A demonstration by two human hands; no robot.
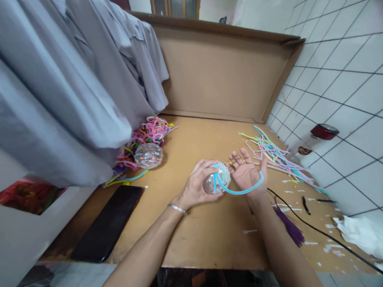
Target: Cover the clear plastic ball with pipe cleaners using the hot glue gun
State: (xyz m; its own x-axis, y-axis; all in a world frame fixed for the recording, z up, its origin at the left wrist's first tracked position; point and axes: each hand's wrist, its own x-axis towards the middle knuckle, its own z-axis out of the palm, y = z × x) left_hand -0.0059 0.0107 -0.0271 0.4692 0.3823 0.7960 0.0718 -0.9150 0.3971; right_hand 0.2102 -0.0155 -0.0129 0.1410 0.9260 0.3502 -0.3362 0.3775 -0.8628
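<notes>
My left hand (196, 184) is wrapped round a clear, textured round ball (223, 176), held above the table. A light-blue pipe cleaner (242, 192) lies against the ball under my thumb and fingers. Its free length curves across to my right hand (246, 175), crossing in front of the palm near the thumb. That hand is palm up, fingers apart and slightly curled, gripping nothing. Just by its fingertips shows a small thin thing with a yellow part (231, 163), mostly hidden, its kind unclear.
A second clear ball (149, 156) sits beside a heap of coloured pipe cleaners (150, 130). More pipe cleaners (275, 152) lie right, near a red-capped jar (324, 131). A black phone (109, 225), purple tassel (288, 226), black cable (314, 229) and white tissue (359, 233) are around.
</notes>
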